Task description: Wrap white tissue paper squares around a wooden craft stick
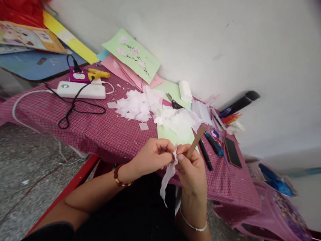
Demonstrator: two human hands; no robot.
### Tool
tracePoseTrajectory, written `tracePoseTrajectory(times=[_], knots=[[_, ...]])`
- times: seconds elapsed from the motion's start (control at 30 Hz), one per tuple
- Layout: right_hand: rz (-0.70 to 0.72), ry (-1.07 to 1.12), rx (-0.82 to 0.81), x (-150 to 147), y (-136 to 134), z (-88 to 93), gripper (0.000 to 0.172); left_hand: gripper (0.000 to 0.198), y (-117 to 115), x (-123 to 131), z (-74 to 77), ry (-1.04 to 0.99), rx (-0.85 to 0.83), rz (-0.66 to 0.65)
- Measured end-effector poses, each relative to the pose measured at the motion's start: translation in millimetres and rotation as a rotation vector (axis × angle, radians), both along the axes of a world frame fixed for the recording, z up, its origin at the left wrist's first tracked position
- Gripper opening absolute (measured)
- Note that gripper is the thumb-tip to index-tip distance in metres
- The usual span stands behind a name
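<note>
My left hand [154,156], with a bead bracelet on the wrist, pinches the top of a white tissue strip [167,177] that hangs down toward my lap. My right hand [191,169] is closed on the same strip and also grips a flat wooden stick [196,141] that points up and to the right. Both hands meet just in front of the near edge of the table covered with a red checked cloth [99,130]. Behind them lies a pile of white tissue scraps [148,106] on a light green sheet [176,134].
Scissors [173,101], pens and markers [212,145], a dark flat case [233,152] and a white roll [185,90] lie on the cloth. A white power strip [81,90] with a black cable, a yellow tool [98,73] and coloured cards [131,55] sit at the far end. Wall on the right.
</note>
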State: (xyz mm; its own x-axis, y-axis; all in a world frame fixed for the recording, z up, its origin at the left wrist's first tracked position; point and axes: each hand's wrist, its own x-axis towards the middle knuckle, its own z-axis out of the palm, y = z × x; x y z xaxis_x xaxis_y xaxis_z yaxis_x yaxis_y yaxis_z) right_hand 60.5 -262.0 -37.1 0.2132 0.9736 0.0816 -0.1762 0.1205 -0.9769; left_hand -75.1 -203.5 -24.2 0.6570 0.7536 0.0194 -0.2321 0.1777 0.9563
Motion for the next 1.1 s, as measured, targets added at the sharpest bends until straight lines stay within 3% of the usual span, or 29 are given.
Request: tracePoseTrajectory(times=[0.23, 0.47, 0.63, 0.73, 1.1], knots=[[0.036, 0.059, 0.003, -1.6, 0.6, -0.6, 0.01, 0.008, -0.1, 0.5, 3.0, 0.031, 0.025, 0.006], [0.049, 0.064, 0.013, -3.0, 1.0, -0.4, 0.01, 0.021, 0.3, 0.3, -5.1, -0.058, -0.025, -0.016], [-0.002, 0.033, -0.025, -4.3, 0.5, 0.2, 0.014, 0.004, -0.3, -0.5, -3.8, -0.032, 0.034, -0.013], [-0.006, 0.04, -0.027, -5.2, 0.3, 0.4, 0.015, 0.006, -0.2, -1.1, -0.7, -0.009, 0.085, 0.008], [-0.025, 0.03, -0.026, -4.6, 0.5, -1.3, 0.014, 0.01, -0.3, -0.5, -0.5, -0.005, 0.038, -0.002]])
